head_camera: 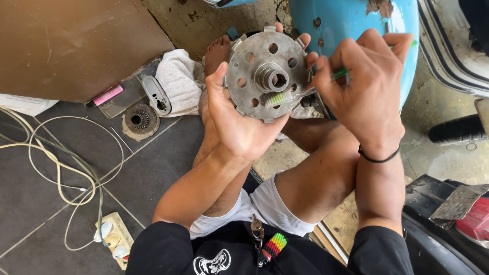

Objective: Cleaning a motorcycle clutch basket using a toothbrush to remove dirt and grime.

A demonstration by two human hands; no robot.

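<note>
Round metal clutch plate [266, 74] w/ holes is held up over the lap, left hand [239, 119] grip closed around its rim. Green-handled toothbrush [285, 95] is pinched tight in right hand [364, 86], bristles touching plate face near center hub. Another round part [140, 121] is seen on floor [153, 173], left of white rag [178, 79].

A single view from a camera worn on the person's head, looking steeply down over the chest and bent legs at close range. Both hands fill the upper centre of the frame; tiled floor lies at the left and lower left, a blue scooter body at the upper right
</note>
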